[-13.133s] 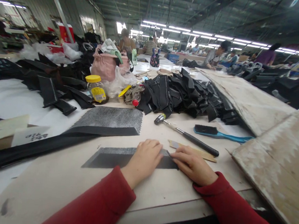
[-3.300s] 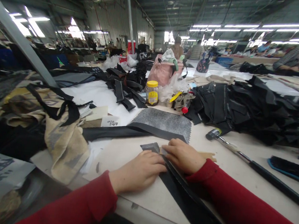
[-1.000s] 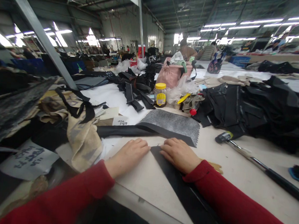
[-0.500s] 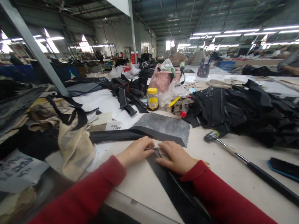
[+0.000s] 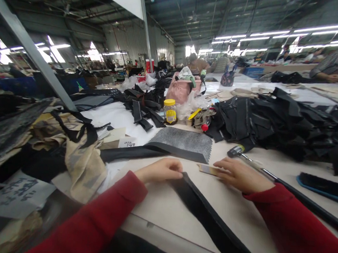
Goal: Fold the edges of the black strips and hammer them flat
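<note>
Big factory hall [image 5: 165, 28], steel roof, strip lighting.
Corrugated metal wall [image 5: 120, 33] at the back, bright windows [image 5: 189, 50] at the far end, dark roof trusses [image 5: 195, 11] overhead, rows of white fluorescent lights [image 5: 281, 38], grey steel column [image 5: 144, 31], slanted grey beam [image 5: 31, 49], long worktable [image 5: 281, 67] far right.

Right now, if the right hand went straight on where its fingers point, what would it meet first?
The flat tan strip at its fingertips; the right hand may already touch it, depth is unclear.
</note>
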A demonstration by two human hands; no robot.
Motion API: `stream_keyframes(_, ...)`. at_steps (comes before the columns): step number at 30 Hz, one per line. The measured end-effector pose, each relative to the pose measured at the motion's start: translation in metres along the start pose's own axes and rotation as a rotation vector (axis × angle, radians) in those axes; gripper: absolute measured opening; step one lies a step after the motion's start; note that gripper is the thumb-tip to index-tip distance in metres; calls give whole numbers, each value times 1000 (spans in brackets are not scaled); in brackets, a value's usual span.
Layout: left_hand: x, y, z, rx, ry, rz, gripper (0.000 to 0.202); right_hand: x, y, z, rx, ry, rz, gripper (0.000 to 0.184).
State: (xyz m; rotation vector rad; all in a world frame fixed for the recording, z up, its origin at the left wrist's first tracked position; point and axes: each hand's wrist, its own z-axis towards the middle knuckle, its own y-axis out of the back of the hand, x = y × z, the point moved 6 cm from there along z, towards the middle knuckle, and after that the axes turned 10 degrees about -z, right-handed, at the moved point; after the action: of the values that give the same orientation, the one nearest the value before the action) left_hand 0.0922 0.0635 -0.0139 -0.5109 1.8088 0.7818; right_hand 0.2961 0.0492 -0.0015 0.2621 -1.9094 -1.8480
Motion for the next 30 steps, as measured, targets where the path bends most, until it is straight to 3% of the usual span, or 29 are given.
stream_keyframes(3,-10,-19,13,85,-33,-193,17,2,13,-11,34,-11,229,38)
stream_keyframes(5,-11,-29,24,115,-24,-281,19,11,13,-15,122,6,347,39)
stream_keyframes(12,-3,-40,38,150,-37,-375,22,27,-24,-11,405,-46,458,32)
stream_keyframes(17,-6,-39,30,173,-80,-311,22,35,-35,-10,459,-12,571,27)
stream_keyframes(23,-16,-41,26,83,-183,-116,10,36,-42,-12,485,-57,680,32)
stream_keyframes(30,-22,-43,26,-111,-284,85,8,34,-40,-10,471,-104,743,37)
